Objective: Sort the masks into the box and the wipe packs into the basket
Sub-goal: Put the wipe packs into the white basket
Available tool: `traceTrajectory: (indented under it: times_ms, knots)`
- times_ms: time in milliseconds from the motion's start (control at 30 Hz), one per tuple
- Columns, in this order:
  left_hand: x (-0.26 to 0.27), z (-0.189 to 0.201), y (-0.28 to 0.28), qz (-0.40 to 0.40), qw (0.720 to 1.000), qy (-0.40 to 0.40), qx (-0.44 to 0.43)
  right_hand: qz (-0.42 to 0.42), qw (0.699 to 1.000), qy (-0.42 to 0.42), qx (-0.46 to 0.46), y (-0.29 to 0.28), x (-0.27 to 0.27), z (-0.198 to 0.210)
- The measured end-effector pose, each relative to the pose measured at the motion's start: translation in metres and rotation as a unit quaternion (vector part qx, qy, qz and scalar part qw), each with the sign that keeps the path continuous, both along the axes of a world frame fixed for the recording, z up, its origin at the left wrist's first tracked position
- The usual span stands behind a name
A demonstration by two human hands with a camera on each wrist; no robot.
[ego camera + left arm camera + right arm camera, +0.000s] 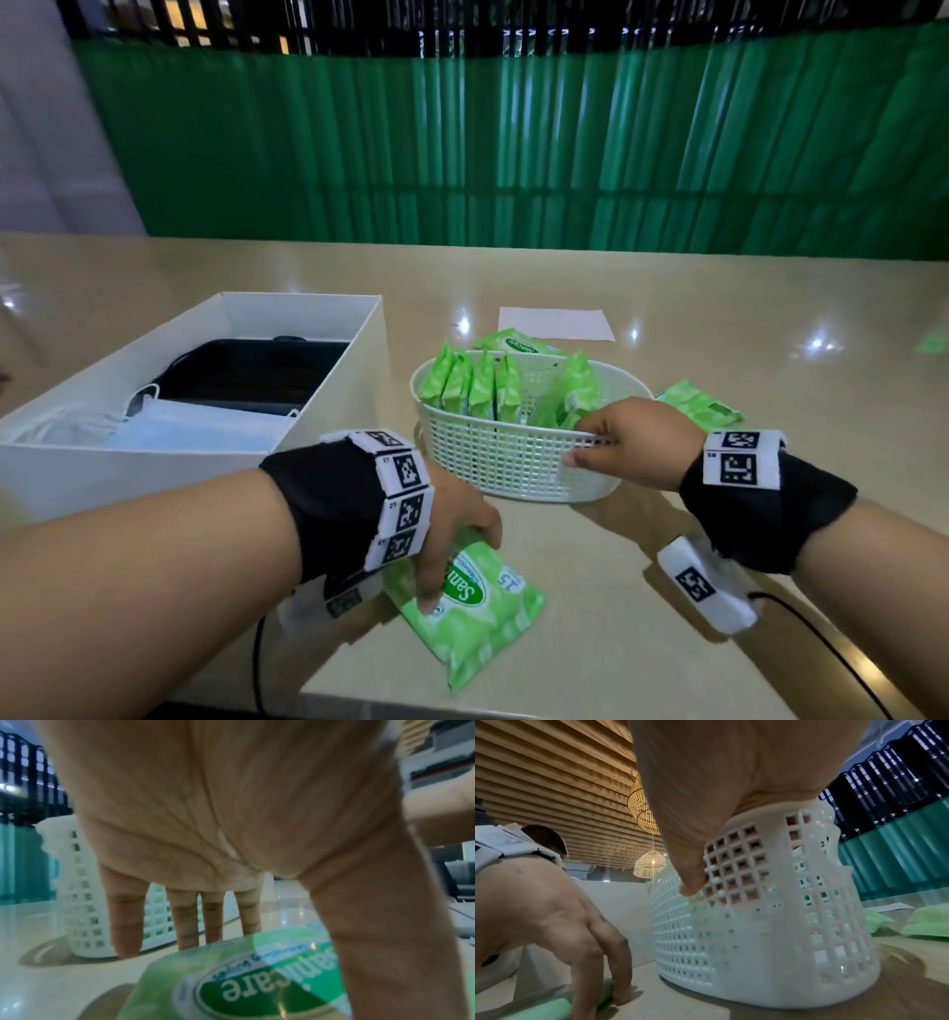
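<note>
The left hand (pixel 452 519) grips a wipe pack (pixel 475 598) on the tabletop (pixel 667 318); the right hand (pixel 634 444) pinches the basket (pixel 513 462) rim.

What you cannot make out

Your left hand (pixel 452 519) covers part of the wipe pack (pixel 477 601), whose label runs off the left wrist view's bottom edge. Your right hand (pixel 637 442) hides its fingertips inside the basket (pixel 513 462). The dark item in the box (pixel 328 308) stays unidentifiable.
</note>
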State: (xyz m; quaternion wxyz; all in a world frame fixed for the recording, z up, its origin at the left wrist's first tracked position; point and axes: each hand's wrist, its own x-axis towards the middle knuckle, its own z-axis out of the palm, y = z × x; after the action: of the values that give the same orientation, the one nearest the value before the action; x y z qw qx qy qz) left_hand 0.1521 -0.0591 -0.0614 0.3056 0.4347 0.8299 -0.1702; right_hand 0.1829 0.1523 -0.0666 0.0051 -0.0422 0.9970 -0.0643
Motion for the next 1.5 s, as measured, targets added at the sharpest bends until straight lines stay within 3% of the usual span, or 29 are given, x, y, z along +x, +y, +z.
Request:
traceTrajectory:
  times_ms: [233,467,633,733,833,900,1000,1100,1167,1233,1400,1500]
  knots:
    - [-0.004,-0.009,0.001,-0.047,0.998,0.05,-0.014,0.04,0.999,-0.012,0.023,0.003,-0.003,0.002]
    - [-0.009,-0.005,-0.007,0.031,0.999,0.007,0.032,0.093,0.994,-0.045,0.046,0.004,-0.007,0.005]
    - [-0.013,0.014,-0.006,0.07,0.99,-0.029,0.115,0.118,0.99,-0.061,0.041,0.004,-0.004,0.011]
    - [-0.019,0.045,-0.01,0.123,0.968,-0.043,0.212,0.109,0.991,-0.074,0.03,0.004,-0.004,0.013]
    - [-0.024,0.081,-0.011,0.165,0.926,-0.034,0.339,0.097,0.991,-0.077,0.049,0.002,-0.005,0.015]
    - [-0.028,0.096,-0.005,0.204,0.878,-0.028,0.433,0.104,0.989,-0.08,0.067,-0.001,-0.005,0.016]
    - [-0.035,0.104,0.012,0.276,0.767,-0.052,0.577,0.11,0.988,-0.078,0.081,-0.002,-0.005,0.015]
    - [-0.044,0.101,0.035,0.354,0.656,-0.077,0.662,0.12,0.987,-0.082,0.071,0.0,-0.006,0.013]
    - [-0.048,0.095,0.049,0.381,0.614,-0.086,0.686,0.121,0.988,-0.078,0.063,0.0,-0.007,0.012]
    - [-0.052,0.085,0.061,0.381,0.616,-0.054,0.688,0.118,0.989,-0.073,0.055,0.0,-0.007,0.012]
    - [-0.05,0.061,0.069,0.358,0.679,0.041,0.639,0.094,0.994,-0.047,0.017,0.006,-0.004,0.011]
    - [-0.049,0.051,0.07,0.368,0.678,0.039,0.634,0.02,0.997,-0.02,-0.068,0.014,-0.001,0.012]
